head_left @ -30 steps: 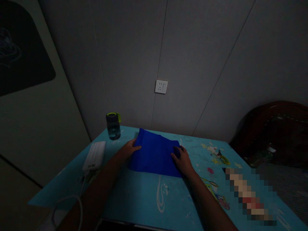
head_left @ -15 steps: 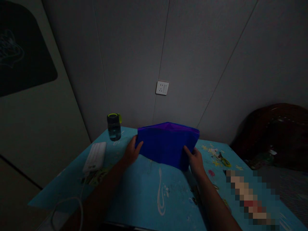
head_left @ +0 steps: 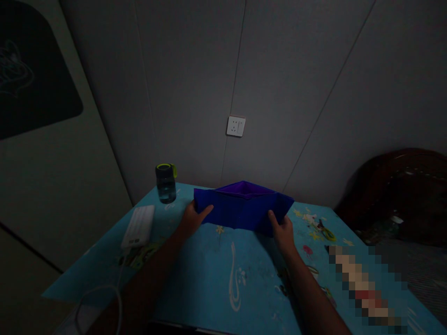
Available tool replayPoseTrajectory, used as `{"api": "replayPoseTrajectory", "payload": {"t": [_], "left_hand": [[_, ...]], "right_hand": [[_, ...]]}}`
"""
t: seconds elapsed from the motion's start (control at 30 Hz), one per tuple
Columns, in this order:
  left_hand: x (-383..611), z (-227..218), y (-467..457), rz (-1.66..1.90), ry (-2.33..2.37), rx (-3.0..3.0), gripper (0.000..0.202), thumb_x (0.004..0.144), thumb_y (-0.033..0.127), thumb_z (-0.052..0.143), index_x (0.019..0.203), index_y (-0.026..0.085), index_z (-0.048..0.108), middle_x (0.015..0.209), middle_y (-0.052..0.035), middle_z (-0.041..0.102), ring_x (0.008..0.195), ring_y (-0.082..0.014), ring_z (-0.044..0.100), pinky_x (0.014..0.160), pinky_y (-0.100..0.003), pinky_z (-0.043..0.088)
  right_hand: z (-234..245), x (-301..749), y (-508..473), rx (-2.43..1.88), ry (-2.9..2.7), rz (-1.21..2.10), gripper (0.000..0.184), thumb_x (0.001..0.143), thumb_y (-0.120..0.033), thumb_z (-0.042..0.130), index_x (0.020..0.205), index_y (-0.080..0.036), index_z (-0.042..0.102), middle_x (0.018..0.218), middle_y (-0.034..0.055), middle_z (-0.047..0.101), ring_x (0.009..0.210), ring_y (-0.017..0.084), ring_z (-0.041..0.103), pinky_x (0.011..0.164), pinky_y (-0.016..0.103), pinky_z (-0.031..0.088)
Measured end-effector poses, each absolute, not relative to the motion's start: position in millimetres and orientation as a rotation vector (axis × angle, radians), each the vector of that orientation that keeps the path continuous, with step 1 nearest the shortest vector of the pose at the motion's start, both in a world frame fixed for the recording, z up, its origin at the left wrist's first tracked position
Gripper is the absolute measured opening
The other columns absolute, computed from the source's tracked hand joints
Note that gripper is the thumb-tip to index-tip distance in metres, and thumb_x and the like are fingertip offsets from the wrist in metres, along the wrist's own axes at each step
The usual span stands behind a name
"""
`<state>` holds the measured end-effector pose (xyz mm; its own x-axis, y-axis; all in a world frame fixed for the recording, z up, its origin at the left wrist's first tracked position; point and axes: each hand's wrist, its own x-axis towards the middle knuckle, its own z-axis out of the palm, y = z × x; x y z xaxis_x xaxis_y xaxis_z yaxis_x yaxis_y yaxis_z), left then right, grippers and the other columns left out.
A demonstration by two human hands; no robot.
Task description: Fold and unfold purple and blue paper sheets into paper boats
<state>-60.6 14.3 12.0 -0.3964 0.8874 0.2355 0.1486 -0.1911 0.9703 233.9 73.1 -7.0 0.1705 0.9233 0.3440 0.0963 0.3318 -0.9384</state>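
Observation:
A blue pouch that looks like folded paper or thin sheet (head_left: 239, 209) is held up above the table, its top edge parted so the purple inside shows. My left hand (head_left: 195, 217) grips its left end, thumb on the near face and fingers behind. At the right end my right hand (head_left: 282, 229) pinches it the same way, thumb in front. The fingers behind the pouch are mostly hidden. The pouch's lower edge hangs over the blue patterned tablecloth (head_left: 206, 279).
On the left stand a dark water bottle (head_left: 166, 184) and a white power bank (head_left: 138, 227) with a white cable (head_left: 120, 298). Yellow-handled scissors (head_left: 327, 231) lie at the right among small scraps. A blurred-out item (head_left: 359, 284) is nearer the right edge. A wall socket (head_left: 235, 126) is behind.
The pouch's mouth has spread wider, showing more of the purple inside. Its lower edge has risen, and its ends have moved slightly apart with my hands still on them.

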Motion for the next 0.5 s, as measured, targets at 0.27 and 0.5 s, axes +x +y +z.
{"api": "replayPoseTrajectory", "payload": {"t": [0.27, 0.5], "left_hand": [[-62.5, 13.1, 8.4, 1.494, 1.518, 1.13, 0.035, 0.059, 0.029, 0.086, 0.089, 0.019, 0.073, 0.089, -0.0067, 0.078, 0.091, -0.0291, 0.073, 0.08, -0.036, 0.061], [-61.0, 12.0, 9.2, 1.542, 1.571, 0.973, 0.042, 0.055, 0.034, 0.088, 0.089, 0.016, 0.071, 0.089, -0.0084, 0.078, 0.09, -0.0299, 0.074, 0.078, -0.036, 0.06]], "right_hand": [[-13.0, 239.1, 79.3, -1.176, -1.371, 0.992, 0.049, 0.066, -0.053, 0.078, 0.091, -0.011, 0.075, 0.09, 0.0102, 0.077, 0.083, 0.029, 0.071, 0.083, 0.044, 0.055], [7.4, 245.6, 67.1, -1.15, -1.213, 1.072, 0.049, 0.057, -0.054, 0.083, 0.085, -0.014, 0.075, 0.082, 0.0085, 0.077, 0.073, 0.027, 0.072, 0.068, 0.037, 0.059]]}}
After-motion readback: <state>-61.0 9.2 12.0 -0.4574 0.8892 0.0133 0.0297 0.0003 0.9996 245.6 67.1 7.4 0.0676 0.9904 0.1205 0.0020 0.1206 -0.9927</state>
